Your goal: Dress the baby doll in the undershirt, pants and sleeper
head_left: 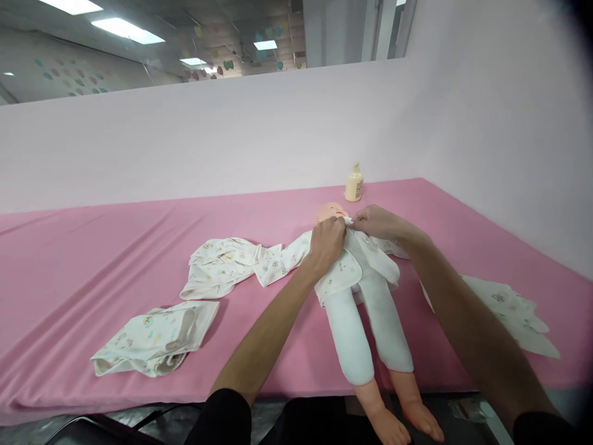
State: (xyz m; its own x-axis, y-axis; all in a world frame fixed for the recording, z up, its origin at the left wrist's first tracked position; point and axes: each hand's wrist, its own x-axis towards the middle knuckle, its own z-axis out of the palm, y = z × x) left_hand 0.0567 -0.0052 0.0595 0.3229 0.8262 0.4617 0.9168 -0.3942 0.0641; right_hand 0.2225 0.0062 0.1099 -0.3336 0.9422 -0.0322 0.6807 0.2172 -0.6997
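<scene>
A baby doll (348,337) with a white cloth body lies on its back, its feet hanging past the table's front edge. It wears a white printed baby shirt (340,273), whose front lies partly across the chest. At the doll's neck my left hand (328,240) is closed on the shirt's collar. My right hand (377,221) pinches the cloth on the other side of the neck, close to the left one. Both hands hide part of the collar and the doll's chin. Left of the doll, a printed garment (222,262) lies spread out beside the sleeve.
Pink cloth (115,259) covers the table. A folded printed garment (155,337) lies at the front left, and more white printed cloth (514,312) at the right, partly behind my forearm. A cream pump bottle (354,184) stands behind the doll, near a white partition (208,142).
</scene>
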